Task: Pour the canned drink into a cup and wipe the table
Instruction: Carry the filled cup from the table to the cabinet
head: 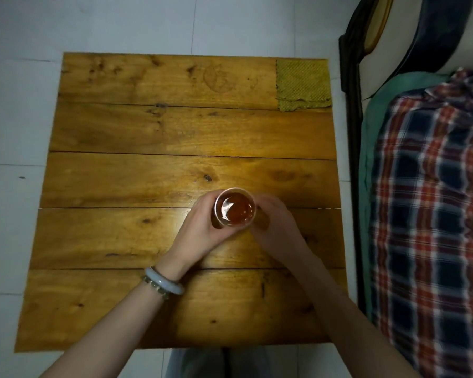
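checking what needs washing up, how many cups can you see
1: the filled cup, near the table's middle, the left hand around it, the right hand beside it. None seems hidden.

A cup (234, 211) stands upright just below the middle of the frame, on the wooden plank table (120, 173). It has a pale rim and holds amber-brown drink that glints with light. The left hand (200, 227) grips its left side. A yellow-green woven cloth (302, 84) lies flat on the table's far right corner, upper right of the frame.
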The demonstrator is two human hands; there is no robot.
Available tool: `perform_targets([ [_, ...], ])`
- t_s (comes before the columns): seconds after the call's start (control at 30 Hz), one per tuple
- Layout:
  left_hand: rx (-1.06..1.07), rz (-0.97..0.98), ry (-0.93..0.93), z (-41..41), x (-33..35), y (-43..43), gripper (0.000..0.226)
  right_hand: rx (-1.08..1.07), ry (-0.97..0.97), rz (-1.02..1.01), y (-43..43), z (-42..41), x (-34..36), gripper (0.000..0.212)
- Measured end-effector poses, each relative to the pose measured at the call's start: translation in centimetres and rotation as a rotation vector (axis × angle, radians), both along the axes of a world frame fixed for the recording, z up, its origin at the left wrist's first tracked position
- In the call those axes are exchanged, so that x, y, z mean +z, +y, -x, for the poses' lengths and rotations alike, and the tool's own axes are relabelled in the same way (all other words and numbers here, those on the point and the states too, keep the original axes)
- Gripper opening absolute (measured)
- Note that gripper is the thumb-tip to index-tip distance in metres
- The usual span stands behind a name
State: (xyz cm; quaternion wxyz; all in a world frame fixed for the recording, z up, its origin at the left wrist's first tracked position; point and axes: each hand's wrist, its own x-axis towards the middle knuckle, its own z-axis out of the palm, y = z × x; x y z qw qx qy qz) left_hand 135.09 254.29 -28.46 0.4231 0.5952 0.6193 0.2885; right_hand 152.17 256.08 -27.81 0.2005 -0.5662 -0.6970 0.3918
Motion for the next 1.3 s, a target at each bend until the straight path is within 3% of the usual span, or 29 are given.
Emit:
perform_targets([
  [0.23, 0.122, -0.063, -0.02, 3.2, 8.8, -2.6, 0.066, 0.157, 0.051, -0.079, -1.3, 2.4, 9.5, 0.053],
  [0.4, 0.238, -0.116, -0.096, 5.4, 16.5, -5.5, 0.065, 0.286, 0.05, 0.02, -2.6, 4.9, 17.8, 0.06],
  [0.63, 0.429, -0.187, -0.152, 9.3, 24.9, -11.6, 0.066, 0.57, 0.055, -0.039, -5.0, 9.7, 25.9, 0.059],
  [0.83, 0.667, -0.26, -0.111, 13.5, 28.7, -18.5, 0.064, 0.8, 0.102, -0.026, -7.9, 15.7, 28.9, 0.06],
  [1.0, 0.842, -0.283, -0.039, 17.1, 30.7, -24.8, 0.061, 1.018, 0.017, 0.049, -11.4, 21.9, 29.3, 0.062],
  [1.3, 1.092, -0.286, 0.028, 24.7, 32.1, -36.4, 0.065, 1.128, 0.111, 0.423, -20.9, 33.0, 31.4, 0.053],
])
